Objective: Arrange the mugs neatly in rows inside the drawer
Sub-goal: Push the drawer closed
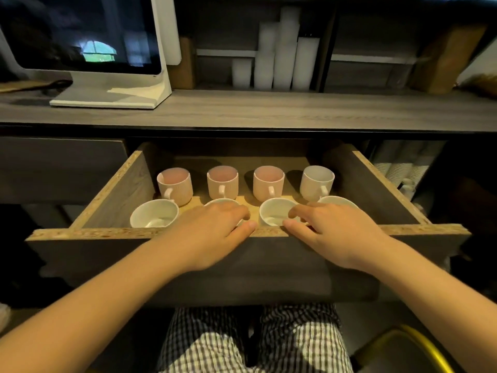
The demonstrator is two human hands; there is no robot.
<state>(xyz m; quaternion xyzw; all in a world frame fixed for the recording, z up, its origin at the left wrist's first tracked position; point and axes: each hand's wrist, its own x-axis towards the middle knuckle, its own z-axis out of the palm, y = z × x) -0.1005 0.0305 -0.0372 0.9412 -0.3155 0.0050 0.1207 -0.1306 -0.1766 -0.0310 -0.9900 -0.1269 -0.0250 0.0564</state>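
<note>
Chipboard drawer (336, 229) front is touched by both hands, left (212, 232) and right (333, 232) (fingers loosely spread, gripping nothing), over mugs (274, 215); grey counter (269, 109) above.

The room is dim and warm-toned. Light falls from above and ahead of me, at twelve o'clock, brightening the mugs' (269, 184) rims and casting their shadows on the drawer (115, 189) floor. My hands (215, 232) look slightly soft. The monitor (80, 36) at ten o'clock mirrors a bright window. The counter (269, 111) edge bows with wide-angle distortion; the corners sink into blurred darkness.
</note>
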